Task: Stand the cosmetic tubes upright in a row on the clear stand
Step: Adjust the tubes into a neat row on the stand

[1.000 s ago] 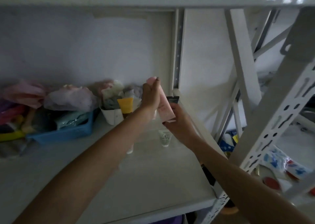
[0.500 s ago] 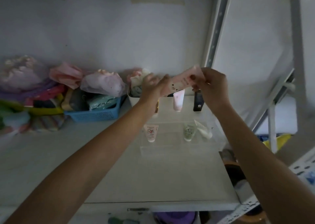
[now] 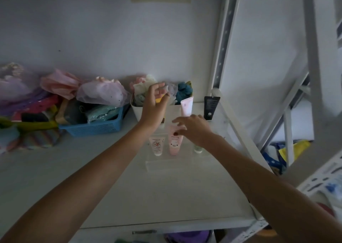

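The clear stand (image 3: 167, 162) sits on the white shelf. In its front row a white tube with red print (image 3: 157, 146) and a pink tube with a face (image 3: 174, 144) stand cap-down. A small green tube (image 3: 198, 149) is mostly hidden by my right wrist. My right hand (image 3: 193, 130) pinches the top of the pink tube, thumb on its front. Behind stand a pale pink tube (image 3: 187, 106) and a black tube (image 3: 211, 106). My left hand (image 3: 154, 105) reaches back, with its fingers around a yellow tube (image 3: 158, 100) by the white cup.
A white cup (image 3: 137, 111) stuffed with cloth items stands behind the stand. A blue basket (image 3: 96, 127) and bagged things fill the shelf's left side. A white upright post (image 3: 221, 57) and a slanted brace (image 3: 238, 128) border the right.
The pink tube, held in the air by both hands before, now stands in the stand's front row. My left hand has let go of it and moved back to the yellow tube.
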